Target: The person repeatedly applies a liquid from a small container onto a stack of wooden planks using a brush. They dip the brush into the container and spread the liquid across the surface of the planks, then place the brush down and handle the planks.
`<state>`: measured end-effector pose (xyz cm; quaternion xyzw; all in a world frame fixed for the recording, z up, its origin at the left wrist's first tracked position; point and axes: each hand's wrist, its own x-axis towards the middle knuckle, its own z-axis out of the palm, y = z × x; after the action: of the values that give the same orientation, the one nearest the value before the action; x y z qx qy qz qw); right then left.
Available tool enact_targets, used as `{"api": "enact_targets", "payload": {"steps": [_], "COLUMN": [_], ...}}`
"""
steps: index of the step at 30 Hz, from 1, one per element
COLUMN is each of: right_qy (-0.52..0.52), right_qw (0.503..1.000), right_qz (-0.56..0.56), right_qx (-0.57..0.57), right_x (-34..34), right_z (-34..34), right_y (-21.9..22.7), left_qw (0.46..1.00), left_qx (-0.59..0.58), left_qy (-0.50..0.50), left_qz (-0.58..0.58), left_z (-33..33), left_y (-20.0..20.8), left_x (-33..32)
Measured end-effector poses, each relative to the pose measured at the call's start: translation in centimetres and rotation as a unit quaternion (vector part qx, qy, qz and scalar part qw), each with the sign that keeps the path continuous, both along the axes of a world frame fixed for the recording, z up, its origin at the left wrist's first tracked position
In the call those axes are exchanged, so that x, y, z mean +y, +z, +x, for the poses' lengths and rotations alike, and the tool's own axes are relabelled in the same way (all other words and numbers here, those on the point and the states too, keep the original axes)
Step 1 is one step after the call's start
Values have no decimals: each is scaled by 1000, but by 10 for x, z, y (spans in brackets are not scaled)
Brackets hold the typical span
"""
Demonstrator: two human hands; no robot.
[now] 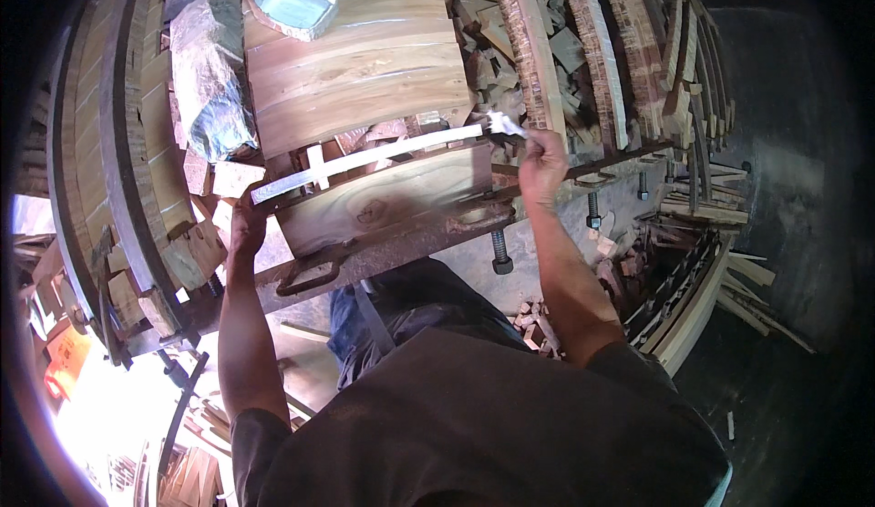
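My left hand [246,222] is closed on the left end of a long narrow wood strip [365,159], whose upper face shines white as if wet. At the strip's right end, my right hand [544,163] grips a small brush [503,125] with white bristles, which touch or nearly touch the strip. Just nearer to me, a wide board [383,195] with a dark knot stands along the front of the metal rack. Beyond the strip lies a panel of boards set side by side [355,70]. A tub [293,6] of pale liquid stands on its far left part.
A crumpled plastic-wrapped bundle [211,74] lies left of the panel. Clamped boards [123,133] run along the far left, and upright panels [597,51] stand at the right among wood offcuts. Bolts [500,252] and a metal handle [305,277] project from the rack's front rail. Scrap strips [752,297] litter the right.
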<state>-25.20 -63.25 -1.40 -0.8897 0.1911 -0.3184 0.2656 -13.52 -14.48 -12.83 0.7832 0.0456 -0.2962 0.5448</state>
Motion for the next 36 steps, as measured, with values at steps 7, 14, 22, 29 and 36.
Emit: {"api": "enact_targets", "payload": {"steps": [7, 14, 22, 29, 36], "right_qy": [155, 41, 77, 246, 351], "right_qw": [985, 967, 993, 969, 908], "right_qz": [-4, 251, 38, 33, 187], "right_qx": [82, 31, 76, 3, 130], "right_x": [73, 21, 33, 197, 264], "right_z": [-5, -18, -4, 45, 71], "right_y": [21, -15, 13, 15, 23], "left_qw": [1000, 997, 1000, 998, 995], "left_qx": [-5, -14, -15, -44, -11], "left_qy": [-3, 7, 14, -26, -43], "left_qz": [-12, -72, -12, 25, 86], "left_z": [0, -3, -5, 0, 7], "left_y": [-9, -28, -10, -6, 21], "left_x": [3, 10, 5, 2, -8]}}
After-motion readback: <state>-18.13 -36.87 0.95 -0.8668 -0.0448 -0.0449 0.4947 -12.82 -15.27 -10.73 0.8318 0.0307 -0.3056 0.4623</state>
